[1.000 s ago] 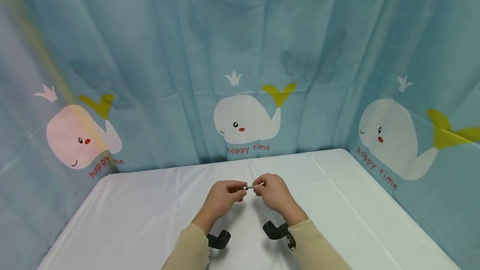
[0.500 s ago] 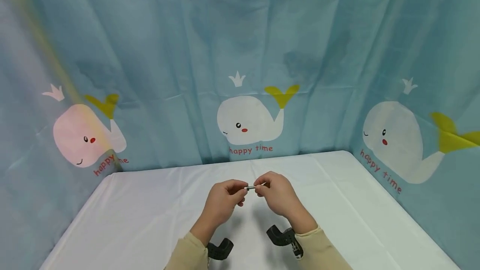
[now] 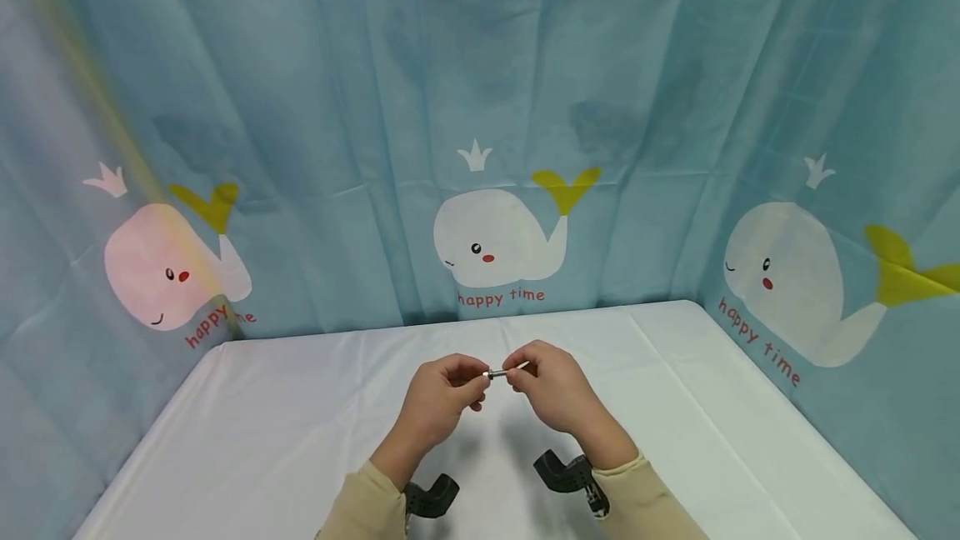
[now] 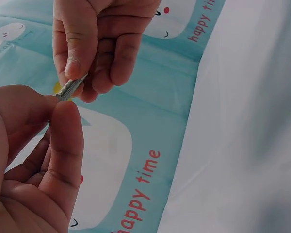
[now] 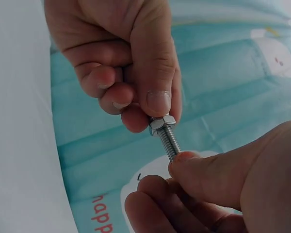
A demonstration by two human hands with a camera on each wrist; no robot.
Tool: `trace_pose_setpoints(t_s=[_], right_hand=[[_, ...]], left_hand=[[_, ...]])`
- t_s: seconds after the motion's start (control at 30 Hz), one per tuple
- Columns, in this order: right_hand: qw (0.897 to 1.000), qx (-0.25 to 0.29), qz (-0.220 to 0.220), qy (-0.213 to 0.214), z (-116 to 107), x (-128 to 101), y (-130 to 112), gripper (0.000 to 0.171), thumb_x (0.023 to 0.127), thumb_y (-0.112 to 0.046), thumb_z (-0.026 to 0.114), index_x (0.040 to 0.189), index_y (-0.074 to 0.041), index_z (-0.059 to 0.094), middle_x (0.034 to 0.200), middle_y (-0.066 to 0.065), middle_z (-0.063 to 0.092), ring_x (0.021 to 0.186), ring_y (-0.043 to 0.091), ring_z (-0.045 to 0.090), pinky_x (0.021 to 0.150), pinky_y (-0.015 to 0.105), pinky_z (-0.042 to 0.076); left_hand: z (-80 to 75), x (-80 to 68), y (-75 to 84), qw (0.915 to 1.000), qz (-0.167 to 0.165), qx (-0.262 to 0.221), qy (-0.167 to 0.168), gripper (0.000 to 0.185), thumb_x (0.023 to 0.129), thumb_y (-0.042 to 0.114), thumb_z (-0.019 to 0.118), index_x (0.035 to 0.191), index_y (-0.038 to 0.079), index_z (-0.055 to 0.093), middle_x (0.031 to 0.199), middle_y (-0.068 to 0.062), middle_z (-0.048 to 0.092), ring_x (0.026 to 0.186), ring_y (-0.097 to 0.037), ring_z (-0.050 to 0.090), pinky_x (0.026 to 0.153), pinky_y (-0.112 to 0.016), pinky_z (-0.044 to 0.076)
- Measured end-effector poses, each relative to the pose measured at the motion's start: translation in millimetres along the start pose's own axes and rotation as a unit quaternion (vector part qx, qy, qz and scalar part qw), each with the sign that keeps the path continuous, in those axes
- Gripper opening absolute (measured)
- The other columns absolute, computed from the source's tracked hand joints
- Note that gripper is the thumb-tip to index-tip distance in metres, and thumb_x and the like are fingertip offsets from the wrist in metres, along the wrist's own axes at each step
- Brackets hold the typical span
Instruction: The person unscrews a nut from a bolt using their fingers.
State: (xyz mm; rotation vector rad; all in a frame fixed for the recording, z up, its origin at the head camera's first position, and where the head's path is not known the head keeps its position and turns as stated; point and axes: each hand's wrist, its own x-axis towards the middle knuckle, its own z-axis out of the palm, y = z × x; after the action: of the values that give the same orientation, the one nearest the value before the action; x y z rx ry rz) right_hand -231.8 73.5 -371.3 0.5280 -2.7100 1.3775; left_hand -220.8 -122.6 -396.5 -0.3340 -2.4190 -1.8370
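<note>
A silver bolt [image 3: 498, 373] with a threaded shank spans the gap between both hands, held up over the table. My left hand [image 3: 441, 394] pinches its left end between thumb and index finger. A hex nut [image 5: 162, 123] on the bolt lies right at the left fingertips; the end behind it is hidden by the left thumb. My right hand [image 3: 551, 386] pinches the threaded end with thumb and index finger, covering the tip. In the left wrist view, a short stretch of thread [image 4: 70, 89] shows between the two sets of fingertips.
The white-covered table [image 3: 285, 423] extends below and around the hands. A blue curtain [image 3: 337, 148] printed with whales stands along its back and sides. A black curved mount [image 3: 432, 497] is on the left wrist, and another black mount [image 3: 562, 473] on the right.
The left thumb and index finger have drawn together on the bolt's end. Both hands stay close to the same place, and the right forearm has swung slightly to the right.
</note>
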Motion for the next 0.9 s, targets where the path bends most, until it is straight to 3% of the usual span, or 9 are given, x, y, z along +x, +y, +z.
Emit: trace_pose_setpoints(t_s=[0.1, 0.3, 0.47, 0.6, 0.7, 0.9], right_hand=[[0.999, 0.030, 0.004, -0.011, 0.4, 0.3, 0.3, 0.015, 0.098, -0.023, 0.065, 0.110, -0.016, 0.069, 0.094, -0.004, 0.065, 0.079, 0.014, 0.063, 0.066, 0.037, 0.051], [0.991, 0.126, 0.009, -0.037, 1.3, 1.1, 0.7, 0.050, 0.095, -0.040, 0.067, 0.137, -0.014, 0.058, 0.115, 0.005, 0.067, 0.085, 0.018, 0.069, 0.076, 0.036, 0.057], [0.980, 0.191, 0.009, -0.051, 0.4, 1.6, 1.3, 0.061, 0.092, -0.041, 0.071, 0.144, -0.015, 0.052, 0.123, 0.011, 0.065, 0.093, 0.022, 0.070, 0.080, 0.036, 0.057], [0.974, 0.221, 0.007, -0.056, -1.1, 1.8, 2.7, 0.053, 0.092, -0.036, 0.073, 0.136, -0.011, 0.060, 0.119, 0.011, 0.066, 0.095, 0.024, 0.069, 0.081, 0.037, 0.057], [0.971, 0.230, 0.004, -0.060, -1.4, 2.1, 3.0, 0.038, 0.093, -0.028, 0.073, 0.123, -0.005, 0.067, 0.109, 0.011, 0.069, 0.092, 0.026, 0.068, 0.081, 0.037, 0.057], [0.972, 0.223, 0.019, -0.070, -0.5, 1.8, 1.0, 0.020, 0.093, -0.024, 0.073, 0.104, -0.008, 0.074, 0.092, 0.011, 0.070, 0.082, 0.031, 0.067, 0.076, 0.038, 0.057]], left_hand=[[-1.0, -0.6, 0.1, 0.9999, 0.000, -0.012, 0.004, 0.010, 0.093, 0.016, 0.072, 0.101, 0.009, 0.073, 0.086, -0.003, 0.070, 0.069, -0.022, 0.068, 0.072, -0.049, 0.058], [-1.3, -0.7, -0.7, 0.9994, 0.003, -0.033, 0.005, 0.013, 0.092, 0.016, 0.074, 0.100, 0.006, 0.072, 0.087, -0.007, 0.070, 0.070, -0.022, 0.068, 0.072, -0.047, 0.059], [-2.0, -1.0, -0.4, 0.9993, 0.004, -0.037, 0.000, 0.012, 0.091, 0.016, 0.074, 0.100, 0.007, 0.072, 0.084, -0.006, 0.069, 0.070, -0.023, 0.068, 0.072, -0.048, 0.058], [-2.5, -1.1, 1.1, 0.9991, 0.001, -0.041, -0.005, 0.010, 0.091, 0.016, 0.074, 0.099, 0.010, 0.073, 0.084, -0.006, 0.070, 0.070, -0.024, 0.068, 0.074, -0.051, 0.058], [-2.0, -1.3, 2.5, 0.9990, 0.002, -0.044, -0.011, 0.010, 0.091, 0.016, 0.074, 0.098, 0.010, 0.074, 0.084, -0.005, 0.071, 0.070, -0.025, 0.068, 0.072, -0.047, 0.058], [-0.4, -2.7, 4.7, 0.9990, 0.006, -0.041, -0.018, 0.010, 0.091, 0.018, 0.075, 0.097, 0.010, 0.074, 0.087, -0.006, 0.072, 0.069, -0.025, 0.067, 0.069, -0.042, 0.058]])
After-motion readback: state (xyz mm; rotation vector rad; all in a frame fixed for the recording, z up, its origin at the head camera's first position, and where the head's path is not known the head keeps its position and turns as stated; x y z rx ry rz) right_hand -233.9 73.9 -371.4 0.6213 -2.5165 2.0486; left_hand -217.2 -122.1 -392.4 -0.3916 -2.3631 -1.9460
